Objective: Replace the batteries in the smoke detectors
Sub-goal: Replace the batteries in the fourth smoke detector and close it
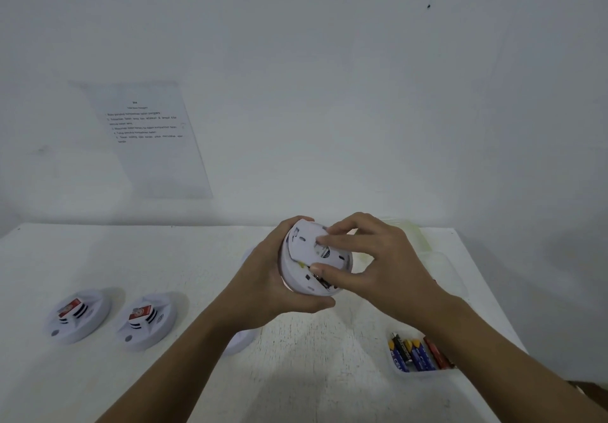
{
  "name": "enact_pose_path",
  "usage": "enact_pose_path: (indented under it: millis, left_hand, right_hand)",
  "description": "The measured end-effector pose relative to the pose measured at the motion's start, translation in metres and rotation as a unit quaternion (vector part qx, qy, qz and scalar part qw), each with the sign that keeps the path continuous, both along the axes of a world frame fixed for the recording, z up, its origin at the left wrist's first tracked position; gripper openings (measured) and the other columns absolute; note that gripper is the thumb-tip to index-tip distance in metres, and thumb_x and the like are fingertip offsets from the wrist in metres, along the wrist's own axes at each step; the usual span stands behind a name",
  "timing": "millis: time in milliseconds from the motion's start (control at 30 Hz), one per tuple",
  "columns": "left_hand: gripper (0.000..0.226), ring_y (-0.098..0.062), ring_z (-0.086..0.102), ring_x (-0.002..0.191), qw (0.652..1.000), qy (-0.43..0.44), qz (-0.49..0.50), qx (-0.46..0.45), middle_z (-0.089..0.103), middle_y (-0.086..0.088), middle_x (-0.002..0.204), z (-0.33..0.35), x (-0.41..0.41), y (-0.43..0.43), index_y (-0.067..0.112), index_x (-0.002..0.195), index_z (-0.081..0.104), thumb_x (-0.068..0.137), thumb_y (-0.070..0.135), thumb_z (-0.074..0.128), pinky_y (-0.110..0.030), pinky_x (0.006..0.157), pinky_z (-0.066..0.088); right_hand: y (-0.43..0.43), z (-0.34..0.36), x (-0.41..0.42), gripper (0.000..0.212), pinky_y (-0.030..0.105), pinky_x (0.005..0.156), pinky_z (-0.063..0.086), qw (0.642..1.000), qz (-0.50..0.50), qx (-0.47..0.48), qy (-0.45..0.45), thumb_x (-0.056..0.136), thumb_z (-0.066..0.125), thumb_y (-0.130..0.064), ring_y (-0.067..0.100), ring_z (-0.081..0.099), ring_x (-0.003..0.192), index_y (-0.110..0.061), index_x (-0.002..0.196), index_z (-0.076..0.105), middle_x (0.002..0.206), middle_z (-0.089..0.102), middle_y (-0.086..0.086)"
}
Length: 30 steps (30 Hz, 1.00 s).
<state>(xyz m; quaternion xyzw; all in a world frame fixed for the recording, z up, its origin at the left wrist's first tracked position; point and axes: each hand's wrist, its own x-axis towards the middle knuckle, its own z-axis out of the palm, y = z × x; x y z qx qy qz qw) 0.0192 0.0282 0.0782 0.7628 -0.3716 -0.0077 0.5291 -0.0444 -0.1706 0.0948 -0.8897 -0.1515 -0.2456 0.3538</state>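
A round white smoke detector (306,278) is held above the table, its back facing me. My left hand (263,278) grips it round the rim from the left. My right hand (371,258) pinches the white back cover (307,241) between fingers on top and thumb below; the cover sits tilted and partly off, with a gap showing something yellow inside. Two more white detectors, one (77,315) at the far left and one (146,320) beside it, lie face up on the table, each with a red sticker.
A small clear tray (399,370) with several batteries sits at the front right. A clear plastic container (444,264) stands behind my right hand. Another white round piece (240,343) lies partly hidden under my left forearm. A printed sheet (148,136) hangs on the wall.
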Motion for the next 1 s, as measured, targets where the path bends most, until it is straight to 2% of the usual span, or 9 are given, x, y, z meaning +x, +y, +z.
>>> enact_pose_path:
  millis: [67, 133, 267, 400, 533, 767, 900, 1000]
  left_hand:
    - [0.088, -0.019, 0.061, 0.122, 1.0, 0.004, -0.003, -0.006, 0.065, 0.01, 0.128, 0.001, -0.001, 0.001, 0.023, 0.138, 0.048, 0.064, 0.013, 0.095, -0.029, 0.096, 0.056]
    - [0.087, -0.017, 0.061, 0.122, 1.0, -0.003, -0.004, -0.007, 0.064, 0.015, 0.127, 0.003, -0.001, 0.001, 0.026, 0.136, 0.048, 0.063, 0.017, 0.094, -0.022, 0.095, 0.055]
    - [0.087, -0.014, 0.059, 0.122, 1.0, -0.014, 0.0, -0.005, 0.06, 0.019, 0.128, 0.005, 0.0, 0.001, 0.023, 0.136, 0.046, 0.063, 0.022, 0.093, -0.019, 0.095, 0.053]
    - [0.087, -0.014, 0.059, 0.122, 1.0, -0.015, 0.002, -0.01, 0.06, 0.019, 0.128, 0.005, 0.001, 0.0, 0.022, 0.136, 0.046, 0.063, 0.024, 0.093, -0.018, 0.095, 0.053]
    - [0.089, -0.014, 0.059, 0.121, 1.0, -0.014, 0.008, -0.013, 0.061, 0.016, 0.127, 0.0, 0.005, 0.001, 0.014, 0.137, 0.046, 0.062, 0.014, 0.094, -0.018, 0.094, 0.053]
    - [0.088, -0.014, 0.06, 0.119, 1.0, -0.014, 0.015, -0.006, 0.062, 0.011, 0.127, -0.002, 0.006, 0.002, 0.015, 0.136, 0.047, 0.062, 0.015, 0.093, -0.02, 0.095, 0.054]
    - [0.088, -0.009, 0.059, 0.119, 1.0, -0.011, 0.024, 0.001, 0.061, 0.002, 0.131, -0.009, 0.01, 0.003, 0.01, 0.137, 0.045, 0.064, -0.001, 0.092, -0.017, 0.096, 0.052]
    - [0.088, -0.011, 0.059, 0.12, 1.0, -0.006, 0.025, -0.001, 0.062, 0.011, 0.128, -0.008, 0.008, 0.002, 0.015, 0.136, 0.046, 0.063, 0.01, 0.093, -0.02, 0.096, 0.054]
  right_hand:
    - [0.001, 0.001, -0.001, 0.039, 0.024, 0.078, 0.053, 1.0, 0.0, 0.001, -0.002, 0.079, 0.079, -0.05, 0.002, 0.057, 0.093, -0.028, 0.112, 0.077, 0.108, 0.063, -0.013]
    - [0.001, 0.001, -0.001, 0.038, 0.023, 0.078, 0.053, 1.0, 0.005, 0.01, -0.004, 0.079, 0.08, -0.047, 0.002, 0.058, 0.094, -0.028, 0.112, 0.077, 0.109, 0.063, -0.013]
    - [0.004, 0.001, -0.001, 0.04, 0.03, 0.079, 0.057, 1.0, 0.011, 0.017, -0.002, 0.079, 0.076, -0.052, 0.007, 0.06, 0.1, -0.029, 0.111, 0.076, 0.112, 0.062, -0.014]
    - [0.007, 0.001, 0.0, 0.041, 0.027, 0.08, 0.056, 1.0, -0.009, 0.02, -0.006, 0.079, 0.072, -0.057, 0.007, 0.059, 0.103, -0.031, 0.111, 0.076, 0.11, 0.062, -0.015]
    - [0.011, -0.001, 0.001, 0.04, 0.028, 0.081, 0.055, 1.0, -0.021, 0.021, -0.006, 0.078, 0.076, -0.054, 0.008, 0.059, 0.104, -0.032, 0.111, 0.076, 0.107, 0.061, -0.014]
    - [0.013, -0.004, 0.001, 0.043, 0.022, 0.08, 0.051, 1.0, -0.013, -0.012, -0.003, 0.083, 0.07, -0.056, 0.004, 0.055, 0.1, -0.029, 0.117, 0.074, 0.105, 0.059, -0.013]
    - [0.015, -0.007, 0.001, 0.04, 0.027, 0.082, 0.053, 1.0, -0.013, 0.008, 0.006, 0.082, 0.077, -0.048, 0.005, 0.056, 0.1, -0.028, 0.115, 0.076, 0.104, 0.061, -0.012]
    - [0.017, -0.006, 0.001, 0.043, 0.026, 0.083, 0.054, 0.999, -0.027, 0.045, 0.008, 0.076, 0.08, -0.051, 0.006, 0.059, 0.103, -0.029, 0.113, 0.076, 0.101, 0.062, -0.015]
